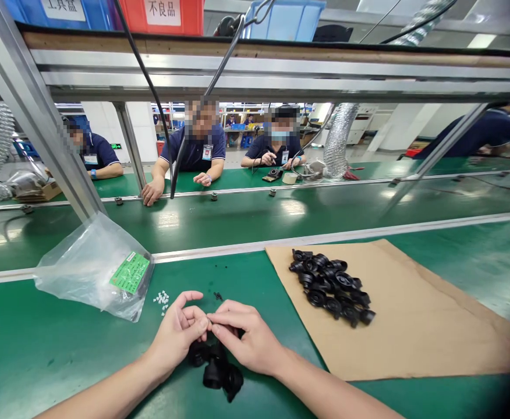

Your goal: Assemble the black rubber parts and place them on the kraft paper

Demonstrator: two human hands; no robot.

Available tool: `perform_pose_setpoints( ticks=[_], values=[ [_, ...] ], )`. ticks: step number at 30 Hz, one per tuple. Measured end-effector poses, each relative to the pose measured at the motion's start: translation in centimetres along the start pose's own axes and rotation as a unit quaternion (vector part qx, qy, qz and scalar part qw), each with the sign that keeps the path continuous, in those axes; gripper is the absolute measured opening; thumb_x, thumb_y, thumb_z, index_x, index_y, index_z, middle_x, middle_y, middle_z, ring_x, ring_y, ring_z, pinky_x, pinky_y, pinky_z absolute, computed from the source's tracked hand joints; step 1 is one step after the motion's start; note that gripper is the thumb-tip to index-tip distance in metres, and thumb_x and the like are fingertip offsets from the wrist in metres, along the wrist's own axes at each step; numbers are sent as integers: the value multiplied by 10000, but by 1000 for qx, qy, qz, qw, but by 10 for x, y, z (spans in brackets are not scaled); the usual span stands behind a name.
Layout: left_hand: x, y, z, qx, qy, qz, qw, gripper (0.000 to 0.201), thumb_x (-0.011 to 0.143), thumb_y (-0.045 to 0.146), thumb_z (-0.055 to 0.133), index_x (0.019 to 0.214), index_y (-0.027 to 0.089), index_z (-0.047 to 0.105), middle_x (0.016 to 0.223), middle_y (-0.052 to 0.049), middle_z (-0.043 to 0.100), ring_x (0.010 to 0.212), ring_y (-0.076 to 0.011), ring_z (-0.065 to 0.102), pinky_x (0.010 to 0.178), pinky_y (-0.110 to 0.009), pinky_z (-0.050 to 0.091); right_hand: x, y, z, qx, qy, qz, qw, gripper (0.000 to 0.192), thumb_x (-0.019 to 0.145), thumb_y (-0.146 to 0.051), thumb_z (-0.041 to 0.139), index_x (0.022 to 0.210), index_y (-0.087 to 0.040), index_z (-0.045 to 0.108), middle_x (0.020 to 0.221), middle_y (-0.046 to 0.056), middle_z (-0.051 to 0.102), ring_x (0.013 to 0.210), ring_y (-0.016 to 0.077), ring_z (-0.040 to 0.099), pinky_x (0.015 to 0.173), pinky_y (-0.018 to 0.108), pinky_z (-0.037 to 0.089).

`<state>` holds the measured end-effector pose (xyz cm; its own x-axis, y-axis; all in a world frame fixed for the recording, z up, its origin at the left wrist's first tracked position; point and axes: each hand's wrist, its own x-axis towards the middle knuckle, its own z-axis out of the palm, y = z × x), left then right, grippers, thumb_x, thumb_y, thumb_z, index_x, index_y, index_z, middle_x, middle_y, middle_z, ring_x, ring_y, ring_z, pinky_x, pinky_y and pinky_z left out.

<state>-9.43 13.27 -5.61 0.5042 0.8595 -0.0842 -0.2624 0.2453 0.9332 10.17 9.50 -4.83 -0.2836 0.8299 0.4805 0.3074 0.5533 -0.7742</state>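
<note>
My left hand (184, 322) and my right hand (245, 334) meet fingertip to fingertip above the green bench. Thumb and forefinger of each are pinched together; whatever small piece lies between them is too tiny to name. Just below my hands sit several black round plastic parts (215, 372), partly covered by my fingers. Small white pieces (162, 299) are scattered left of my left hand. A little cluster of tiny black pieces (218, 296) lies just beyond my fingertips.
A pile of black plastic parts (329, 282) rests on a cardboard sheet (412, 326) at right. A clear plastic bag (89, 267) with a green label lies at left. Across the green conveyor belt (246, 218), several people sit at work. A metal-framed shelf (255, 70) spans overhead.
</note>
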Motion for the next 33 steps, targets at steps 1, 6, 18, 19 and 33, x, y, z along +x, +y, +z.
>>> perform_pose_setpoints(
  ticks=[1, 6, 18, 19, 33],
  values=[
    [0, 0, 0, 5, -4, 0, 1000, 631, 789, 418, 897, 1229, 197, 502, 699, 44, 654, 635, -122, 580, 632, -247, 422, 0, 0, 0, -2, 11, -5, 1000, 214, 1017, -271, 618, 1036, -204, 820, 818, 56, 705, 694, 166, 613, 627, 277, 471],
    [2, 0, -2, 33, -28, -5, 999, 707, 827, 405, 865, 1342, 192, 430, 790, 11, 695, 732, -146, 606, 741, -296, 453, 1, 4, -6, -24, 20, 29, 999, 190, 975, -222, 638, 907, -194, 813, 764, 40, 692, 656, 154, 598, 587, 258, 430],
    [-2, 4, -2, 190, -23, 12, 981, 455, 920, 357, 685, 1294, 196, 483, 857, -12, 662, 773, -183, 600, 754, -318, 468, 0, 11, -8, -81, 9, 54, 995, 189, 958, -207, 602, 910, -196, 785, 771, 28, 666, 647, 149, 588, 591, 253, 423],
    [-4, 11, -2, 254, -28, 27, 966, 364, 938, 325, 636, 1261, 202, 521, 890, -27, 667, 799, -195, 608, 768, -329, 471, 0, 12, -10, -100, 12, 59, 993, 198, 965, -211, 588, 926, -195, 781, 777, 28, 660, 645, 150, 582, 597, 257, 426],
    [-31, 63, 2, 590, -78, 4, 804, 147, 806, 95, 584, 846, 219, 652, 972, -63, 652, 860, -261, 646, 774, -362, 440, 6, 4, 7, -330, -118, 84, 933, 350, 1057, -283, 535, 1394, -324, 619, 1100, 25, 649, 859, 184, 655, 691, 276, 412]
  ],
)
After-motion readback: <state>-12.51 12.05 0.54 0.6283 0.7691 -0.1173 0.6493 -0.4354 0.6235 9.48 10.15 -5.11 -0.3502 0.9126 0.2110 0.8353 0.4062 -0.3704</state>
